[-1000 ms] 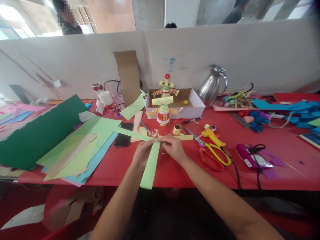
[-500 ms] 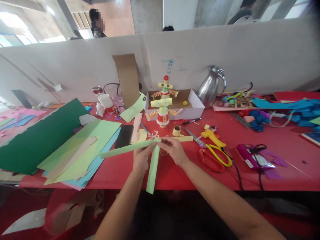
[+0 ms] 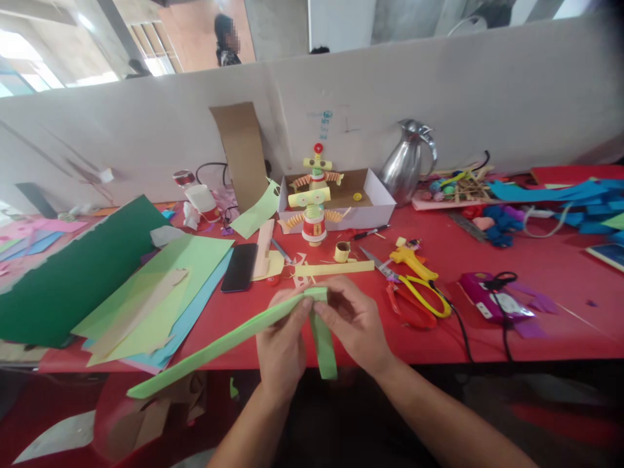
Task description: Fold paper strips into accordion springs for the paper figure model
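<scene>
Two green paper lengths meet, pinched by my left hand and right hand above the near edge of the tabletop, apparently being folded, which likely calls for a square crease next.

With the purple box as reference, red tabletop is lying open behind it and, past purple scraps, to its right. Left of it, a black cable is obstructing the narrow gap; farther left, the right hand, left hand and green strips are blocking.
</scene>
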Demonstrator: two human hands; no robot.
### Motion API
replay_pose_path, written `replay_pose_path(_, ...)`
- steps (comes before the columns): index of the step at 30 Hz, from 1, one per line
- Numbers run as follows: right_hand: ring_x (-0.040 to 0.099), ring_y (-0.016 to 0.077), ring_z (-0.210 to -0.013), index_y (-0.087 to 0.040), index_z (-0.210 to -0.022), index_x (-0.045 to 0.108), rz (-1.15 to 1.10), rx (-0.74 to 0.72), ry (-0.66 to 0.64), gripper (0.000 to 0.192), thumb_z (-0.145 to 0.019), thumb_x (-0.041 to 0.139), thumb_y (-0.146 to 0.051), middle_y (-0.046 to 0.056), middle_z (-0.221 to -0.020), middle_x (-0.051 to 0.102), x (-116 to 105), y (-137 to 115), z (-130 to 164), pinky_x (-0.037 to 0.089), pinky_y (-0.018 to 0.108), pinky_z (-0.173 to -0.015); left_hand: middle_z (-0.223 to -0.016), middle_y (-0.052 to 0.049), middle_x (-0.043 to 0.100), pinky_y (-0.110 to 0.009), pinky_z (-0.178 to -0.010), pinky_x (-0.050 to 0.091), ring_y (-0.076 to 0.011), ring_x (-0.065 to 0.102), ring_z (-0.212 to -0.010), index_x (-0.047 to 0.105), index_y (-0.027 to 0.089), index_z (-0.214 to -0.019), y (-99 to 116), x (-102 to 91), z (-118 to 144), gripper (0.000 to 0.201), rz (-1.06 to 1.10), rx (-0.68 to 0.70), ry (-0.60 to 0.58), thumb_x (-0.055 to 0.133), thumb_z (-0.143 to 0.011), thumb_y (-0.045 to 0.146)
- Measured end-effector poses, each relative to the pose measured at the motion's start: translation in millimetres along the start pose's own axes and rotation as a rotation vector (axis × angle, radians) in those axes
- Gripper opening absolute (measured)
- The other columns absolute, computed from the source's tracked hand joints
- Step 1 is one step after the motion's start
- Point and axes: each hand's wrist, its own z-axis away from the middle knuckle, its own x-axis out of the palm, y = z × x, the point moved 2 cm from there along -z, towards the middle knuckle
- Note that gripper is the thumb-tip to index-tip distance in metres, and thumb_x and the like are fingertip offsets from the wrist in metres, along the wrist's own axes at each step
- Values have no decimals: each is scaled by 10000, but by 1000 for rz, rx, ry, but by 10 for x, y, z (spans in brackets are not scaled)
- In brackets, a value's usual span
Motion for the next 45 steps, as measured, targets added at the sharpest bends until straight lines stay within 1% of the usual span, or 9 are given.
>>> replay_pose_path(5, 582, 187, -832, -270, -999, 662, -48, 34, 100, 125, -892, 613, -310, 49, -935, 589, -1, -88, 173, 523, 311, -757, -981, -38, 729, -350, -896, 535, -270, 654, -1034, 773, 294, -914, -8, -30, 172, 285, -37, -15, -42, 838, -641, 346)
replay_pose_path(8, 570, 177, -777, -249, -950, 659, -30, 118, 0, 116, -901, 602, -338, 37, -861, 587, -152, -161, 130, 506, 292, -692, -1013, -90, 732, -369, -861, 545, -315, 663, -1004, 779, 254, -979, 159, -171, -12, 452, -238, -117, -348, 890, -541, 246)
replay_pose_path(10, 556, 170, -762, -240, -928, 665, 47, 110, -109, 111, -899, 610, -333, 33, -851, 577, -275, -223, 71, 489, 289, -681, -973, -112, 743, -389, -777, 558, -301, 689, -868, 763, 232, -1053, 358, -218, -194, 438, -290, -206, -461, 842, -628, 309)
replay_pose_path(14, 552, 172, -781, -243, -969, 661, 251, 37, -160, 103, -909, 603, -304, 39, -890, 587, -430, -280, -5, 474, 297, -702, -882, -111, 748, -345, -714, 544, -274, 682, -799, 771, 189, -996, 694, -10, -347, 411, -639, -232, -797, 832, -625, 355)
replay_pose_path(19, 566, 160, -784, -215, -993, 635, 337, 22, -136, 130, -927, 578, -311, 45, -924, 616, -407, -206, 40, 476, 285, -704, -806, 5, 742, -262, -700, 524, -154, 664, -715, 728, 245, -1003, 667, 197, -245, 207, -981, 41, -728, 675, -805, 278)
replay_pose_path(26, 631, 157, -797, -216, -1035, 623, 338, 88, -177, 172, -948, 549, -344, 22, -866, 668, -367, -136, 119, 503, 263, -713, -843, 4, 762, -240, -710, 550, -156, 706, -759, 729, 240, -978, 507, 51, -193, 164, -1024, 226, -597, 655, -832, 231)
replay_pose_path(38, 682, 133, -736, -208, -1013, 600, 52, 193, -73, 144, -960, 541, -328, 18, -837, 697, -253, -98, 232, 549, 258, -703, -688, 29, 722, -183, -555, 482, -97, 640, -569, 716, 204, -849, 522, 135, 8, 112, -1034, 524, -487, 624, -840, 142)
replay_pose_path(42, 689, 142, -724, -197, -952, 612, -51, 274, -50, 172, -940, 568, -363, 18, -816, 702, -221, -79, 247, 562, 269, -698, -695, 19, 718, -202, -580, 480, -106, 638, -586, 710, 207, -873, 555, 139, 10, 133, -1092, 621, -521, 595, -859, 141)
replay_pose_path(45, 679, 142, -699, -193, -903, 629, 76, 243, -39, 183, -936, 572, -364, 9, -757, 694, -260, -108, 240, 556, 257, -672, -801, -2, 741, -240, -635, 493, -148, 675, -697, 699, 222, -945, 598, 164, -13, 137, -1244, 581, -632, 604, -858, 176)
